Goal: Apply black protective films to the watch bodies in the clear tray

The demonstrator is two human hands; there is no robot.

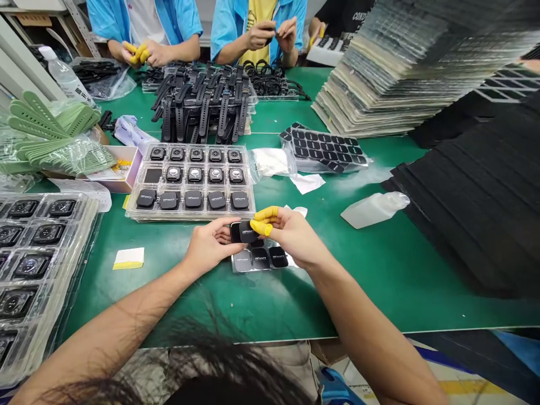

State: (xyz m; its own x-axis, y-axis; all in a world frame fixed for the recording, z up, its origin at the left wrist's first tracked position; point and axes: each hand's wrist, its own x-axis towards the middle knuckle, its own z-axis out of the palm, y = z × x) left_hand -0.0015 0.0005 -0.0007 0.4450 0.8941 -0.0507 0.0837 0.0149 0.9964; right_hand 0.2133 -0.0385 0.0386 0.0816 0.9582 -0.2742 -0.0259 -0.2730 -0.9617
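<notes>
My left hand grips a black smartwatch case by its edges, screen up. Yellow finger cots cover the thumb and a finger of my right hand, which pinches a black square film with white lettering over the watch's screen. Whether the film is fully stuck down, I cannot tell. Beneath my hands lies a clear sheet of more such films. Just beyond is a clear plastic tray of watch cases; its front row carries lettered black films, and one middle-row slot at the left has no watch.
A second watch tray stands at left, near green straps. Black straps pile at the back. A white bottle, bagged film sheets and tall tray stacks occupy the right. Co-workers in blue jackets sit opposite.
</notes>
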